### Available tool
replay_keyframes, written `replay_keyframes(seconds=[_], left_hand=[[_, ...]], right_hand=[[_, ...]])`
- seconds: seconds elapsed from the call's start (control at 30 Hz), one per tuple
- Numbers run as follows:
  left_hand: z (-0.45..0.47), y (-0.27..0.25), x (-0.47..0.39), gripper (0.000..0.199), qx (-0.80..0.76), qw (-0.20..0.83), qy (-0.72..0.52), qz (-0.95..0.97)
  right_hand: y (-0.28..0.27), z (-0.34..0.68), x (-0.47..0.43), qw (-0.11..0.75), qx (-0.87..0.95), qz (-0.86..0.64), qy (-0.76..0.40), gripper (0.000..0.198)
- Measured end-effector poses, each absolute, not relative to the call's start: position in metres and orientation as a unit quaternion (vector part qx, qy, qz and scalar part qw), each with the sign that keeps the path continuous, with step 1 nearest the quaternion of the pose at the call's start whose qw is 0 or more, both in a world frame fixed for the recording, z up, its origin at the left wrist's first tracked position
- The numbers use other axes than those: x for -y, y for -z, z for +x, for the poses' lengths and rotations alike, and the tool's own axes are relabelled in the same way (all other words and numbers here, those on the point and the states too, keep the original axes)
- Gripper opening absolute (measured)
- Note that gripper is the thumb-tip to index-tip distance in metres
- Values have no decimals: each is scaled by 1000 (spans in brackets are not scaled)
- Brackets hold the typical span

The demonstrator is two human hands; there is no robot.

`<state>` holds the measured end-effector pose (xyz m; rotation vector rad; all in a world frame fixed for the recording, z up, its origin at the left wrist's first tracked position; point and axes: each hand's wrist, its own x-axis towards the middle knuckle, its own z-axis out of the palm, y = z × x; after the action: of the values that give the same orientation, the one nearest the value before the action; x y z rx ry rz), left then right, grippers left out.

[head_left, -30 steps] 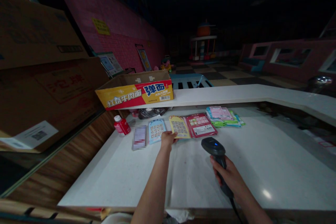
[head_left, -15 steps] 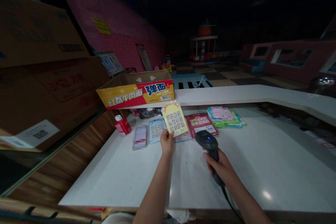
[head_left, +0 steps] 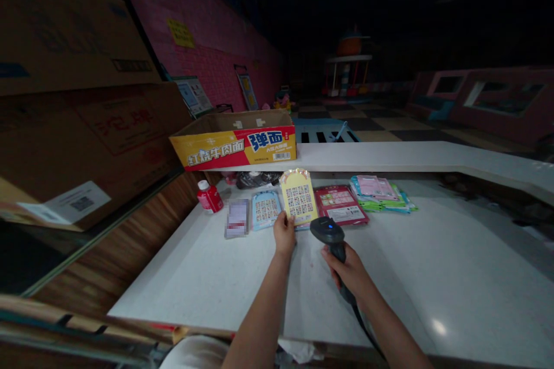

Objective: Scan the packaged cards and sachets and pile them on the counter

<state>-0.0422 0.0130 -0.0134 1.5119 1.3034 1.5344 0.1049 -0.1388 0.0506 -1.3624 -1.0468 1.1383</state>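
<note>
Fingers [head_left: 283, 223] of the left hand [head_left: 284, 236] are pinching the lower edge of a yellow card [head_left: 298, 196], holding it upright and tilted toward the camera, lifted just off the tabletop [head_left: 433, 253].

Head view, only view. Right hand [head_left: 348, 271] is wrapping closed around the grip of a black barcode scanner [head_left: 328, 232], its blue light glowing, its head sitting just beside the card at about 4 o'clock of it and aiming up at it. Cable is trailing off toward 6 o'clock.

At 9 o'clock of the card, a blue card [head_left: 265, 209] is lying flat; beyond it a blurred packet [head_left: 237, 218], then a red bottle [head_left: 209, 196] near the wood wall. At 3 o'clock, a red card [head_left: 341, 205] is lying flat, and farther right a stack of green and pink packets [head_left: 381, 192]. At 11 o'clock, a noodle carton [head_left: 236, 139] is sitting on the raised ledge.

Judging progress: one card is presented to the scanner; the blue card, red card and stack are all lying unlifted, so most of the scanning seems left.
</note>
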Motion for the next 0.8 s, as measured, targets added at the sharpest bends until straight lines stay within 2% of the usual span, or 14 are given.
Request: replay_keyframes(seconds=[0.3,0.8], left_hand=[[-40,2,-7,15,-539,269,-553,575],[-41,-1,-6,13,-524,295,-560,571]], right_hand=[[-52,111,146,514,418,-584,-470,32],[-58,115,156,510,413,-581,-481,33]])
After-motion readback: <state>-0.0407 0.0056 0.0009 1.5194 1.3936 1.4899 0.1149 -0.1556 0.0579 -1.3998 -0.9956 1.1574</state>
